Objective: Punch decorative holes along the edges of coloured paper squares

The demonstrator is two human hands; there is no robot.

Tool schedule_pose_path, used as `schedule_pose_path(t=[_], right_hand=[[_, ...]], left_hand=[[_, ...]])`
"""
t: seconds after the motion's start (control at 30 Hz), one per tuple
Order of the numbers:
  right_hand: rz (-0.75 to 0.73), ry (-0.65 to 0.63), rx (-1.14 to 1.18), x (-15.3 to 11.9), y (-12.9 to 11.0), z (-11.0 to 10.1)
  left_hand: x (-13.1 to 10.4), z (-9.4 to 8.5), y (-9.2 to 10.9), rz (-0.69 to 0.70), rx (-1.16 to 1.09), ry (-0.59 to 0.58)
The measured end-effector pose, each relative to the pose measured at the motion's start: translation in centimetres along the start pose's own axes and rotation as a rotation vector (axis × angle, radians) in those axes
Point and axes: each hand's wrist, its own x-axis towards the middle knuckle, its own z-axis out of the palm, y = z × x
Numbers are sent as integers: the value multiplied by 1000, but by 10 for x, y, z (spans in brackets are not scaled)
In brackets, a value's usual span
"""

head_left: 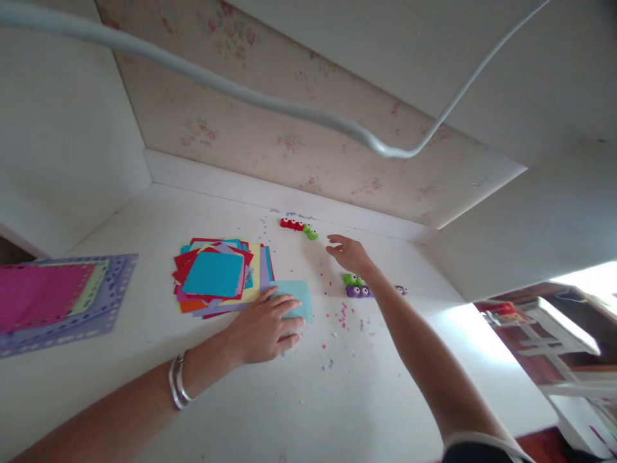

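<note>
My left hand (265, 325), with silver bangles at the wrist, lies spread with its fingers on a light blue sheet (299, 297). Left of that sheet is a messy pile of coloured paper, topped by a teal square (213, 274). My right hand (349, 252) hovers over the white table with its fingers apart and nothing in them. Just left of it sits a row of red pieces (292, 224) with eyes, beside green ones (311, 232). Below the right hand are more green pieces (352, 279) and purple pieces (357, 291), partly hidden by my right forearm.
Punched pink sheets (41, 292) lie over purple ones (116, 289) at the far left of the table (231, 411). Small paper dots (344, 315) are scattered mid-table. A pale cable (270, 103) crosses the upper view. Shelves with items stand at the right.
</note>
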Motion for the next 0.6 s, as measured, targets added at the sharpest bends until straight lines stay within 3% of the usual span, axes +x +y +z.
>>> schedule_pose_path(t=[0.17,0.3,0.43,0.5,0.6], right_hand=[[-70,7,-25,41,-27,26],[-114,-20,-31,40,-30,28],[-173,-60,4,0,-27,21],[-193,-65,127,-31,-26,20],[-95,-96,375,-84,-25,25]], left_hand=[[1,-2,1,-13,52,18],[1,-1,0,-19,90,65],[1,4,-1,14,112,110],[0,7,-2,44,129,126],[-1,8,-1,89,169,138]])
